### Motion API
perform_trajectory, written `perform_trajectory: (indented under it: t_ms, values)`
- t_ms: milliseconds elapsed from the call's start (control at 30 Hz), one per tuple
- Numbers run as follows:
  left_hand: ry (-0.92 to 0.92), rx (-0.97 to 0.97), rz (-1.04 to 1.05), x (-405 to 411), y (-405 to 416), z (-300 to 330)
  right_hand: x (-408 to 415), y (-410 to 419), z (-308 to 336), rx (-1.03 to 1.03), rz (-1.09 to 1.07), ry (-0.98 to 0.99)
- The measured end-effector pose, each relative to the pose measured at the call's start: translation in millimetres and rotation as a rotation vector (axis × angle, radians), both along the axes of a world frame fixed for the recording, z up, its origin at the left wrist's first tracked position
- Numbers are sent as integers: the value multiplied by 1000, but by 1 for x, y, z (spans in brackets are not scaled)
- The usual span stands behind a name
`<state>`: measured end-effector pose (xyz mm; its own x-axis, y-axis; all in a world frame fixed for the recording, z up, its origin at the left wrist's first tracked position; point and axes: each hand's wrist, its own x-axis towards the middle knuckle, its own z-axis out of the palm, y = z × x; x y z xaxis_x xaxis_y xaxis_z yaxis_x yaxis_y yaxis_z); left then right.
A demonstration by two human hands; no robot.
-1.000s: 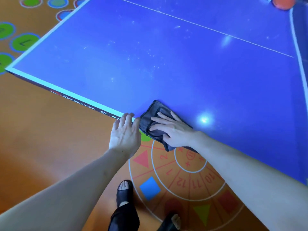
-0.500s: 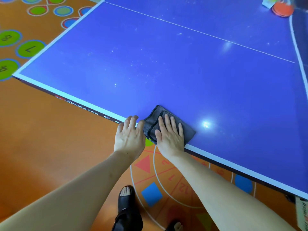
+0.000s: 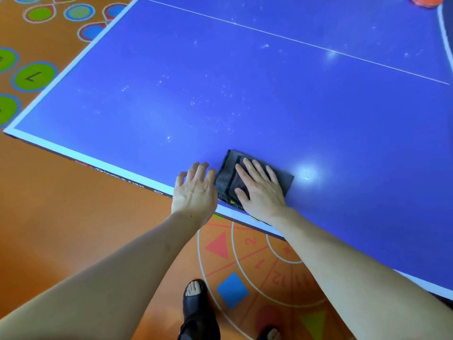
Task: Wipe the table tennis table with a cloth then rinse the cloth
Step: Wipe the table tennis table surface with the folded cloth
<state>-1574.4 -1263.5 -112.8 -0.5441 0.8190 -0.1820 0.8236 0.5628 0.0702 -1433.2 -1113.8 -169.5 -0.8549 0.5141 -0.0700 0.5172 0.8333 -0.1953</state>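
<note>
- Cloth: a dark grey folded terry cloth [image 3: 255, 176] is pressed flat on the blue table tennis table with white edge lines [image 3: 245, 94], close to the near edge; one corner overhangs the white border.
- The right hand [image 3: 261, 190] lies on the cloth with fingers straight and spread, nothing being curled round it.
- The left hand [image 3: 195, 190] is laid at the table's edge just beside the cloth, its fingers extended and relaxed, nothing held.
- Pale specks [image 3: 220, 116] are scattered over the surface beyond the cloth, so most of the wiping is judged to be outstanding; rinsing is not yet begun.
- Risk: with only flat pressure applied, the cloth could slip off the near edge to the orange patterned floor [image 3: 61, 229] if it is drawn towards the body.
- Risk: the fold could bunch under the palm, and streaks or missed specks would be left.
- Risk: an orange-red object [image 3: 425, 0] at the far corner, blurred and cut off, could be knocked by a long stroke.
- Containers: none can be made out, nor any water for rinsing.
</note>
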Motion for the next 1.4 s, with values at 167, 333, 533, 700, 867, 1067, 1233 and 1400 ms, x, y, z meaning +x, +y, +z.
perform_trajectory:
  t_ms: [167, 333, 533, 700, 867, 1067, 1233, 1400]
  values:
    - [-35, -13, -38, -19, 24, -11, -10, -5, -8, -39, -140, 31]
    - [-63, 12, -77, -44, 51, -15, -13, 2, -12, 47, -115, -3]
    - [-58, 17, -138, -77, 78, -14, -27, 31, -11, 89, -96, 14]
    - [-61, 19, -151, -99, 112, -13, -43, 63, -11, 104, -91, 20]
    - [-63, 2, -167, -121, 161, -14, -66, 111, -10, 102, -104, 27]
    - [-41, 3, -165, -150, 235, -11, -101, 194, -10, 108, -112, 28]
    - [-33, -41, -153, -177, 306, -13, -133, 273, -10, 113, -99, 20]
    - [-34, -57, -160, -204, 380, -16, -166, 346, -10, 106, -104, 26]
